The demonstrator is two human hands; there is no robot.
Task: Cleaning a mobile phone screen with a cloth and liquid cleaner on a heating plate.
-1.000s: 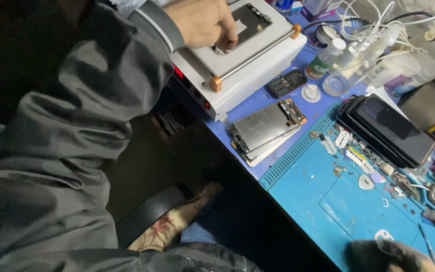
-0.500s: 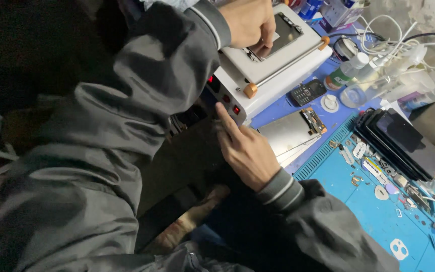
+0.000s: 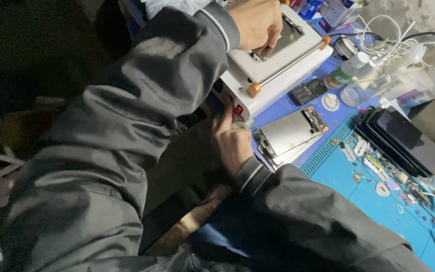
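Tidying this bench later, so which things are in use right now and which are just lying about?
In use:
white machine
phone screen on it, under left hand
front knob, at right hand

Lying about:
metal screen panels
black phones
small bottle
white cables

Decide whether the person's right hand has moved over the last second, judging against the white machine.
Yes. The right hand has come up from the blue mat's near corner to the white machine's front panel, fingers at its controls.

- The bench (image 3: 298, 103) carried a blue mat (image 3: 378, 201).
- A white machine (image 3: 278, 65) stood at its edge.
- Beside it lay stacked screens (image 3: 290, 133), a keypad phone (image 3: 308, 91) and a bottle (image 3: 346, 70).
- Dark phones (image 3: 401, 138) and small parts (image 3: 373, 166) lay on the mat.
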